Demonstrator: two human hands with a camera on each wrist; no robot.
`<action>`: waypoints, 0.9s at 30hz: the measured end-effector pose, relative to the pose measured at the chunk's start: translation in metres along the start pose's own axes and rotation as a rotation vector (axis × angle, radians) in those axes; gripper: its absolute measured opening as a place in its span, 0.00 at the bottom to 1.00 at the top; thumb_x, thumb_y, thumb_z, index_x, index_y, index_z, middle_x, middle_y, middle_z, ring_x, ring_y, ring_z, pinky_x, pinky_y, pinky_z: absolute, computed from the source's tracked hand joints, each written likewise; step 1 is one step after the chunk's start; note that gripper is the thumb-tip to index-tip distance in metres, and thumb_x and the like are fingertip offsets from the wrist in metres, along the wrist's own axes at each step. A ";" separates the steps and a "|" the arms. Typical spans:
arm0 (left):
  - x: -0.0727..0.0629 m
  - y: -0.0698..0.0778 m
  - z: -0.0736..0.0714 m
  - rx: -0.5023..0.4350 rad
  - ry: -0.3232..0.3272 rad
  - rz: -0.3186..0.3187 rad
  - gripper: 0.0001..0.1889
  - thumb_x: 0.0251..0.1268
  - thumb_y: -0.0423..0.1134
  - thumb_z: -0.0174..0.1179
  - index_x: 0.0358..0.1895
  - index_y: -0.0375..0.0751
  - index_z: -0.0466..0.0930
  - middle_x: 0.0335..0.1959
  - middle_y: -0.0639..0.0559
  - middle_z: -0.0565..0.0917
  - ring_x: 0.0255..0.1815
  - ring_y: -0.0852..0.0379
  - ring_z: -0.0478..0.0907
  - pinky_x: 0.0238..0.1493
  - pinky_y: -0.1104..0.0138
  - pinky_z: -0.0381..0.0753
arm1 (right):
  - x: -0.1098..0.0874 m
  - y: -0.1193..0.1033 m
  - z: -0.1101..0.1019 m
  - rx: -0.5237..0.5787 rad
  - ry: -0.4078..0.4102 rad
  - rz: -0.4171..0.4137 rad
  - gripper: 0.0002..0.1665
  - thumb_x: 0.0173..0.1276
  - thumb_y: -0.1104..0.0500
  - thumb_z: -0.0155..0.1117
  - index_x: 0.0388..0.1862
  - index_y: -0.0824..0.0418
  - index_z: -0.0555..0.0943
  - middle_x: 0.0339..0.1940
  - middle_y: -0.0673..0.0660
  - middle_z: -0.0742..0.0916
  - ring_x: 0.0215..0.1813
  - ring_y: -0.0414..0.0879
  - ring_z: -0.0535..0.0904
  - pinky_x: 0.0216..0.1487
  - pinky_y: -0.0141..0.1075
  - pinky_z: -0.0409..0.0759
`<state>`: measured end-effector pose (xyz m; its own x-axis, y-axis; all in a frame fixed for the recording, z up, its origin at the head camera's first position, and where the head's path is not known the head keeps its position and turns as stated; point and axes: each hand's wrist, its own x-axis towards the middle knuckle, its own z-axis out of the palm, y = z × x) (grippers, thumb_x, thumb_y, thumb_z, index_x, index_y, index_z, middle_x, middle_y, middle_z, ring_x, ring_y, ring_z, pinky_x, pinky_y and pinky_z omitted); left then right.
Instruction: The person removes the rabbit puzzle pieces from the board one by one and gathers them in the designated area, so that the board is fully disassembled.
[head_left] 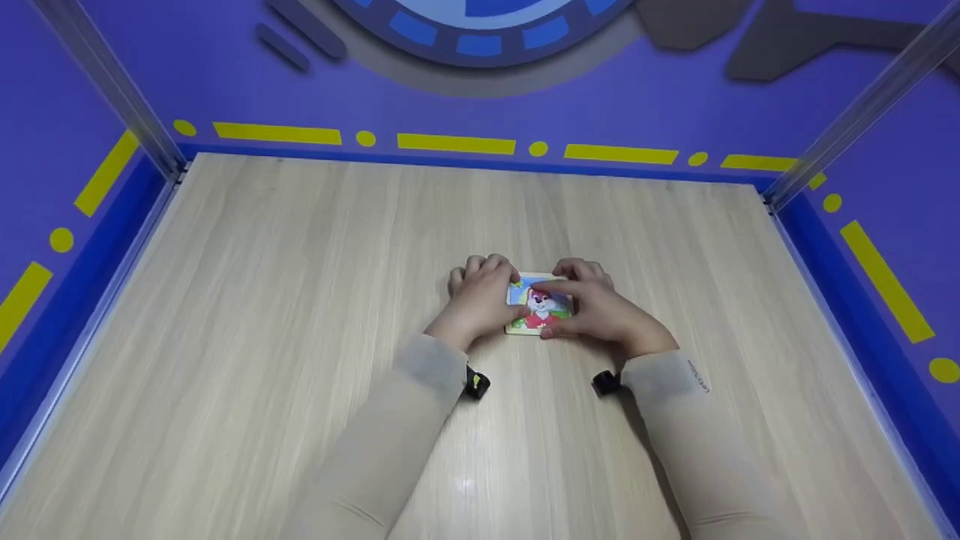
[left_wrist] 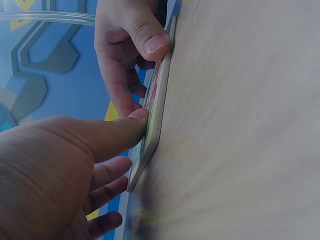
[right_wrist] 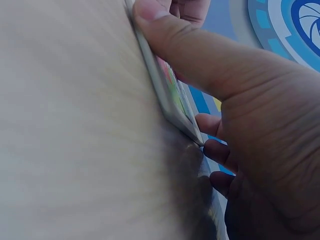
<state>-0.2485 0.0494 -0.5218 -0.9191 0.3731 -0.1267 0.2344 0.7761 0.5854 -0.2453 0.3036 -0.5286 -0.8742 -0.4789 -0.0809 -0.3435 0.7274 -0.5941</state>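
Note:
A small square wooden picture puzzle (head_left: 539,304) with a pale rim and a cartoon animal in red on blue and green lies flat on the table (head_left: 300,315). My left hand (head_left: 484,296) holds its left side, thumb on the picture and fingers along the edge. From the right, my right hand (head_left: 600,304) grips the puzzle, its thumb at the near edge and its index finger reaching over the picture. The left wrist view shows the left thumb (left_wrist: 132,130) right at the puzzle's rim (left_wrist: 159,112). Fingers partly cover the picture's sides.
Purple-blue panels (head_left: 420,97) with yellow dashes stand behind the table and along both sides. Metal posts (head_left: 124,90) rise at the back corners. A black wrist device (head_left: 476,382) shows at the left cuff, another (head_left: 606,382) at the right.

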 end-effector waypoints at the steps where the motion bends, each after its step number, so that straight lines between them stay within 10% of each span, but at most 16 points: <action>1: 0.000 0.000 0.000 0.002 -0.001 0.000 0.30 0.75 0.59 0.75 0.72 0.52 0.80 0.78 0.54 0.75 0.81 0.44 0.63 0.80 0.44 0.60 | 0.000 0.000 0.000 0.000 0.000 0.002 0.48 0.58 0.39 0.93 0.78 0.41 0.86 0.80 0.60 0.74 0.84 0.62 0.59 0.84 0.64 0.55; 27: 0.012 0.019 -0.014 0.077 -0.110 -0.057 0.31 0.71 0.55 0.80 0.69 0.46 0.79 0.69 0.47 0.74 0.72 0.43 0.65 0.76 0.46 0.62 | 0.000 -0.001 0.000 -0.004 0.002 0.004 0.48 0.56 0.40 0.94 0.76 0.41 0.86 0.78 0.59 0.76 0.85 0.61 0.60 0.86 0.66 0.52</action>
<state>-0.2596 0.0617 -0.5006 -0.8924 0.3772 -0.2477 0.2101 0.8331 0.5116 -0.2445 0.3029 -0.5278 -0.8761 -0.4752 -0.0813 -0.3418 0.7312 -0.5903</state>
